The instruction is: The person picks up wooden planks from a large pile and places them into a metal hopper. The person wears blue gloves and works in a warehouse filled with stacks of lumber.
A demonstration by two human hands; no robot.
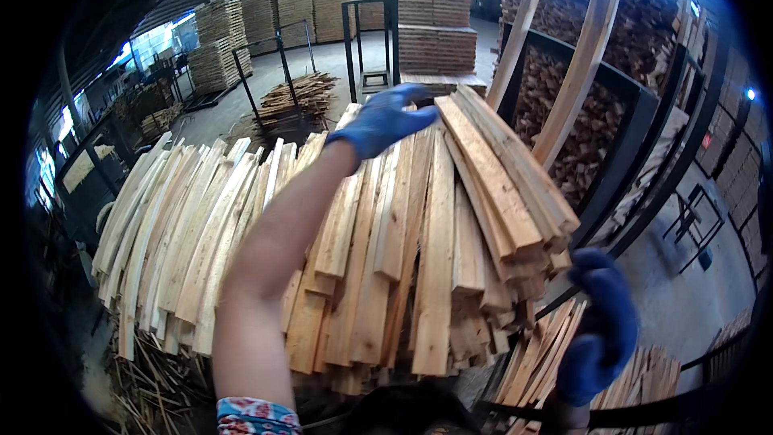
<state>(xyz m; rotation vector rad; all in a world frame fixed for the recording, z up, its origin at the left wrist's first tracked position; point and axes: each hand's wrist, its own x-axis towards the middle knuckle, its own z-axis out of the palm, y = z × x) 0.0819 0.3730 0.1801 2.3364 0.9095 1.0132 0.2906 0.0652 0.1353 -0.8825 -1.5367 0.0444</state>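
Observation:
A wide stack of sawn wooden strips (386, 250) lies in front of me, with uneven near ends pointing toward me. My left hand (386, 122), in a blue glove, reaches across it to the far ends. Its fingers and thumb are stretched apart, beside a few strips (499, 185) that lie aslant on top at the right. Nothing is gripped in it. At the near right corner of the stack, just off the ends of those slanting strips, is my right hand (597, 330), also gloved in blue. Its fingers are curved with a gap inside, holding nothing visible.
Two long boards (580, 64) lean upright at the right, against a dark metal frame (636, 105) full of wood pieces. Below my right hand lie more strips (539, 354). Thin scraps (153, 387) litter the lower left. Beyond stand a metal rack (370, 4) and tall lumber stacks (314, 8).

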